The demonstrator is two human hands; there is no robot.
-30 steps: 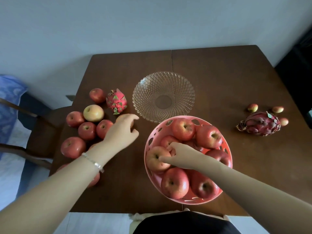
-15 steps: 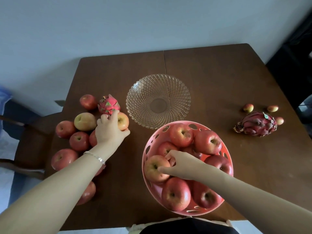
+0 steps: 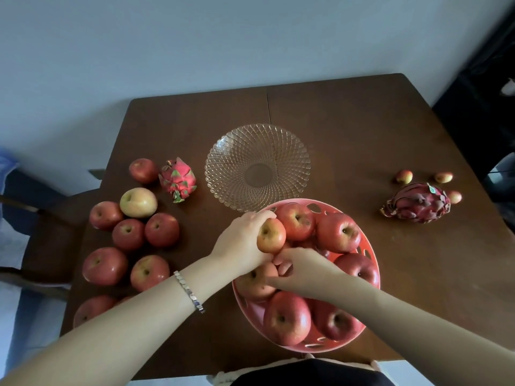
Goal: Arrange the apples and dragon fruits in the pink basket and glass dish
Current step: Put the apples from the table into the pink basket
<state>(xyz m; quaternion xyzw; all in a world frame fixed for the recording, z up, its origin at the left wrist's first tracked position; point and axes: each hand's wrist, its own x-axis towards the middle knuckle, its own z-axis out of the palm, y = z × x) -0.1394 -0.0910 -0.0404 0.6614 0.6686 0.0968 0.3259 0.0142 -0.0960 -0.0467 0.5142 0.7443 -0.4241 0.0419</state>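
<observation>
The pink basket (image 3: 370, 263) stands at the table's near edge and holds several red apples. My left hand (image 3: 239, 242) grips a small red-yellow apple (image 3: 271, 235) over the basket's left side. My right hand (image 3: 299, 270) rests among the apples in the basket, fingers on one apple (image 3: 252, 284) at the left rim. The glass dish (image 3: 257, 165) behind the basket has nothing in it. A small pink dragon fruit (image 3: 178, 178) lies left of the dish, and a darker dragon fruit (image 3: 418, 203) lies at the right. Several loose apples (image 3: 139, 224) sit on the table's left.
The brown wooden table (image 3: 348, 129) stands against a pale wall. Three tiny red-yellow fruits (image 3: 404, 176) lie around the dark dragon fruit. A dark chair (image 3: 47, 235) stands at the table's left edge. My dark clothing shows at the bottom edge.
My left hand took a small apple from beside the pink dragon fruit and carried it right, over the basket. My right hand stayed in the basket, shifting slightly.
</observation>
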